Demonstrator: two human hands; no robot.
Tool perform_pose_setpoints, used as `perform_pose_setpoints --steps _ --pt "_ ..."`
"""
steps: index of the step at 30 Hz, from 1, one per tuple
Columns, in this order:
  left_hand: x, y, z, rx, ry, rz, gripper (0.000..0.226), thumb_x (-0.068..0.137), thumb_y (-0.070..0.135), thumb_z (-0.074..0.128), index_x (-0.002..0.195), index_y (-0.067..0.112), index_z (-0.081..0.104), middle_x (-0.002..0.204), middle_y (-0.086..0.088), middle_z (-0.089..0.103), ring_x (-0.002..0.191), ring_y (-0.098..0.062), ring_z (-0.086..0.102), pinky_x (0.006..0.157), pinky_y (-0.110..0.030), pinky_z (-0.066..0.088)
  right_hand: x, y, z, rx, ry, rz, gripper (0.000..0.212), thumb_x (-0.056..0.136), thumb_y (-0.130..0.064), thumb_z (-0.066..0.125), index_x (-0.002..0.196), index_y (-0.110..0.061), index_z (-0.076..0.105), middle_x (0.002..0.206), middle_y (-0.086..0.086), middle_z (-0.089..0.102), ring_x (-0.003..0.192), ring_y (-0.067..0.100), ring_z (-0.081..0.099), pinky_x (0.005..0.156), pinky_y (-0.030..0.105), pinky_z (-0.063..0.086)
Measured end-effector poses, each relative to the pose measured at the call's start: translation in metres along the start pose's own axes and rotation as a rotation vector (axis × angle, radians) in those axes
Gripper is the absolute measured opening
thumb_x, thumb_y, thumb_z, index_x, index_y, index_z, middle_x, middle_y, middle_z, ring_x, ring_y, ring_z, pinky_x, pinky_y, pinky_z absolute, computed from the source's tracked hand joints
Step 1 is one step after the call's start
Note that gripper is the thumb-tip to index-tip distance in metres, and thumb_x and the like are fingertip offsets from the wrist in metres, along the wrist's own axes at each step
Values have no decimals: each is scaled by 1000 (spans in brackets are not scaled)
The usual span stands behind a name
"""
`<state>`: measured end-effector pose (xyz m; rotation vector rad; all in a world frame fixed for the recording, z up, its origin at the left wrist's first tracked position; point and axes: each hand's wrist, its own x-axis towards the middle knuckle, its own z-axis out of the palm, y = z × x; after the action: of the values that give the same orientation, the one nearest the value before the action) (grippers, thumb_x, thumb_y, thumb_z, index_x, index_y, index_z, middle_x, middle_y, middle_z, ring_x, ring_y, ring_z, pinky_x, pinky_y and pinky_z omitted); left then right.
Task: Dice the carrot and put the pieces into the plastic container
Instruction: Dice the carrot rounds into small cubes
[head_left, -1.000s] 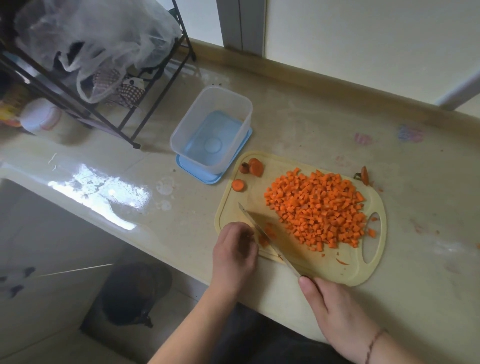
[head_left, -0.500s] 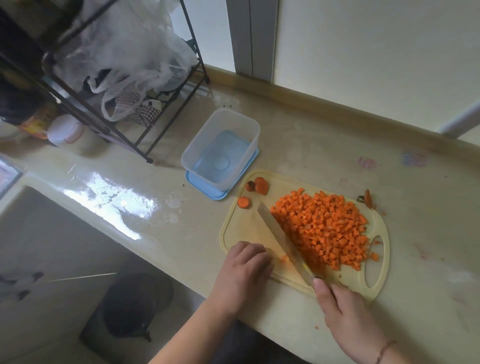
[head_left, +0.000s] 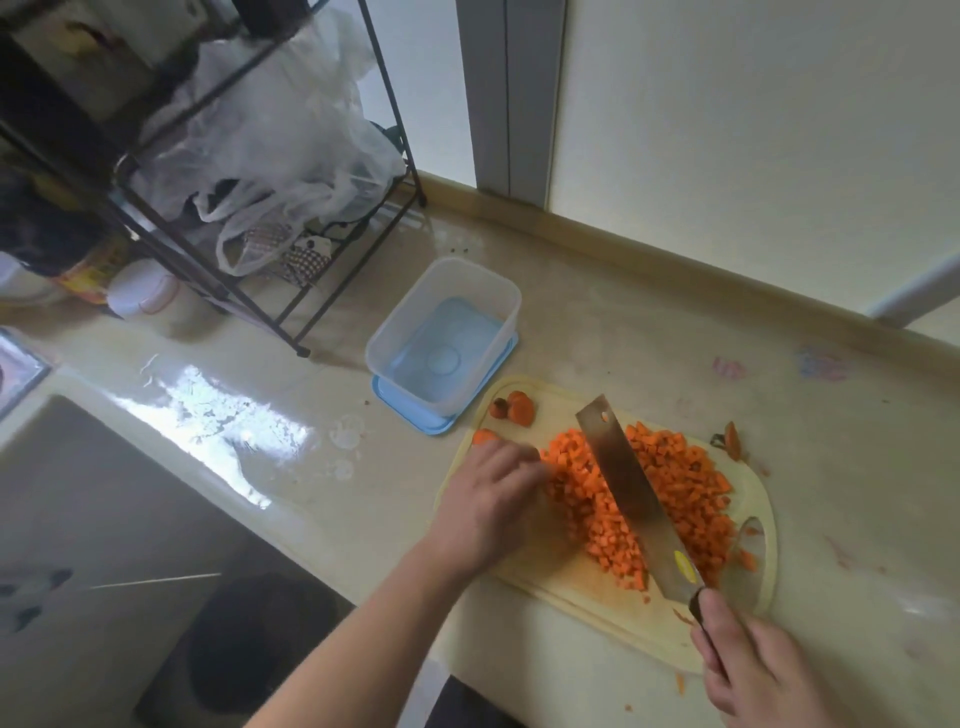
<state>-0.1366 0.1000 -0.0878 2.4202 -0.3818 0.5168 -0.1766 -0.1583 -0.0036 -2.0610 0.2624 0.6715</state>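
My right hand (head_left: 763, 670) grasps the dark handle of the knife (head_left: 631, 493) at the near right corner of the view, with my fingers curled around it. The wide blade lies flat over the heap of diced carrot (head_left: 675, 483), and its tip points to the far side, toward the plastic container (head_left: 447, 338). My left hand (head_left: 485, 501) rests at the left edge of the heap, the fingers bent and touching the orange cubes; I cannot tell if it holds any of them, because the fingertips are blurred. The heap covers the middle of the pale yellow cutting board (head_left: 571, 587), which lies on the beige counter (head_left: 597, 322). The container stands just beyond the far left corner of the board, on top of its blue lid (head_left: 410, 410), and I see no carrot inside it. Two carrot ends (head_left: 514, 408) lie on the far left corner of the board, and one round slice (head_left: 484, 435) is near them, just beyond my left fingers. Another small carrot scrap (head_left: 731, 440) lies at the far right edge of the board. To the far left a black wire rack (head_left: 249, 291) holds a white plastic bag (head_left: 291, 145).
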Motion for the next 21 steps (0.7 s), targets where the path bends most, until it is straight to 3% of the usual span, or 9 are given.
perform_pose_setpoints --steps 3,6,10,14,19,21 --pt "32 -22 -11 267 -3 -127 20 89 14 71 108 11 72 115 -4 69 105 -30 54 82 -39 42 0 -1 2 14 -7 20 74 56 -85 38 58 -12 42 44 0 33 40 16 31 40 17 24" --pt "53 -32 -10 384 -134 -84 11 89 16 69 99 12 71 101 -3 70 96 -31 56 72 -40 45 0 -2 3 24 -27 36 88 47 -99 37 60 -13 43 45 1 33 40 14 31 40 15 25" --pt "56 -35 -10 388 -197 -3 3 90 11 72 89 13 70 88 -1 69 82 -25 55 66 -36 40 -1 -3 2 34 -30 42 91 42 -102 37 61 -13 43 46 0 31 40 14 30 41 17 23" --pt "55 -33 -7 316 -172 -25 12 86 0 73 96 7 73 90 -6 72 77 -29 61 64 -38 50 0 -4 0 14 -45 29 88 48 -100 35 61 -13 42 46 0 32 41 15 31 42 18 24" --pt "58 -26 -6 248 -134 -73 9 86 0 74 92 7 75 81 -7 70 72 -30 62 62 -41 53 -2 -9 0 12 -57 -14 69 60 -79 35 59 -11 42 45 1 35 40 15 35 43 16 27" --pt "57 -17 -11 158 -34 -132 8 86 -2 75 90 5 75 81 -5 70 69 -26 63 61 -39 54 -3 -9 2 26 -55 -29 66 65 -76 37 60 -10 43 44 1 34 40 16 34 42 16 27"
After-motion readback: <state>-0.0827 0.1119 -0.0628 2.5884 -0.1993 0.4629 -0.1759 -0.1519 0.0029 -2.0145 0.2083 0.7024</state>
